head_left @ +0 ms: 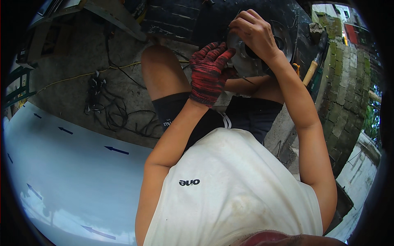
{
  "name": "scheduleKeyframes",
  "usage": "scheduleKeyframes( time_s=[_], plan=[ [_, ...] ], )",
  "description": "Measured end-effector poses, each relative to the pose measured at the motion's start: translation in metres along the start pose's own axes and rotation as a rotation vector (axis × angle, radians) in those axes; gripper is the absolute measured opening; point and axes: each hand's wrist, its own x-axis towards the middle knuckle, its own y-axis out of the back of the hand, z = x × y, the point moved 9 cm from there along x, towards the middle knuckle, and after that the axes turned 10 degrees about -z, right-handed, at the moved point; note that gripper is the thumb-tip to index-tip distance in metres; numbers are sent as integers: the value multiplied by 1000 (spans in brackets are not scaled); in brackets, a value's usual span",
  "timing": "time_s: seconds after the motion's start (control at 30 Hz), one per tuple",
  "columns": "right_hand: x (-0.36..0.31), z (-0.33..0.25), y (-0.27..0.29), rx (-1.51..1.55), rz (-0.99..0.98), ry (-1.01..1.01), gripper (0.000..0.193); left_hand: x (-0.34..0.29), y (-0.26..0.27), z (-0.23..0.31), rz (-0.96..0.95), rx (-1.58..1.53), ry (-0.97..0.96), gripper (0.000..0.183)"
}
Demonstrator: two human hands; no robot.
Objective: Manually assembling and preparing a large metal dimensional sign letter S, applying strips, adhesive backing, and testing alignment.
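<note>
A round grey metal disc (242, 64) with a dark middle lies in front of me at the edge of a black surface. My left hand (209, 74), in a red and black knitted glove, is at the disc's left edge. Its fingers reach along the upper side and the thumb sits lower, so the rim appears to lie between them. Bare and bent at the wrist, my right hand (255, 36) is over the disc's upper part. Its fingers are curled together in a pinch, and whatever is between the fingertips is hidden.
Black cables (108, 104) lie tangled on the concrete floor (61, 96), crossed by a thin yellow cord. A light blue sheet with dark arrows (88, 164) spreads at lower left. To the right are a wooden-handled tool (310, 73) and a mossy brick wall (347, 78).
</note>
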Motion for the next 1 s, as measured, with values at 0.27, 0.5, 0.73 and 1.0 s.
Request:
scheduleKeyframes(
  time_s=[0.27,0.5,0.73,1.0],
  plan=[
    [-22,-3,24,30,113,-141,32,4,6,1,-54,28,-28,64],
    [-92,-16,44,85,-1,-429,26,6,9,5,-30,95,-82,66],
    [-107,-24,26,37,-7,-341,20,14,-12,-16,-216,-306,79,59],
    [-112,-32,30,105,24,-323,21,19,1,25,-71,62,-251,47]
  ],
)
